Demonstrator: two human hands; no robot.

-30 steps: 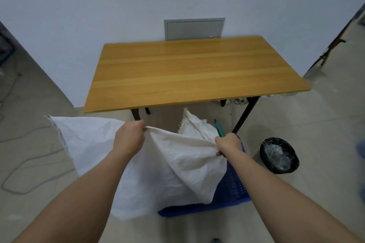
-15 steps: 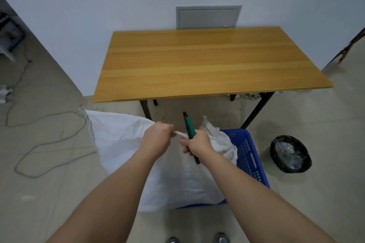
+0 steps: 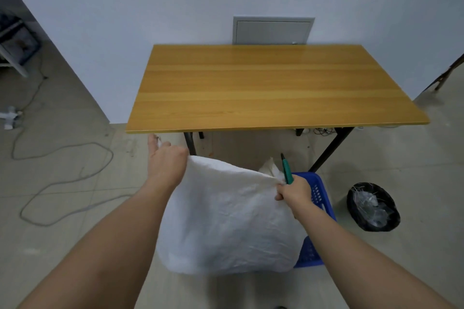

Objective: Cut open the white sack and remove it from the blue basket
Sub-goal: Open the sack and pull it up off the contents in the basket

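The white sack (image 3: 226, 221) hangs spread between both hands, draped over most of the blue basket (image 3: 317, 195) on the floor. My left hand (image 3: 165, 165) grips the sack's top edge at the left, below the table's front edge. My right hand (image 3: 292, 189) pinches the sack's top edge at the right and also holds a green-handled cutter (image 3: 286, 169), its tip pointing up. Only the basket's right side and a front corner show; what is inside it is hidden.
A wooden table (image 3: 271, 88) on black legs stands just beyond the basket, against the white wall. A black bin (image 3: 372, 207) with clear plastic sits on the floor to the right. Grey cables (image 3: 62, 183) loop across the floor at the left.
My hands, close together half a second ago, have drawn apart along the sack's top edge. The sack's loose left part is gathered in and now hangs as one sheet over the basket.
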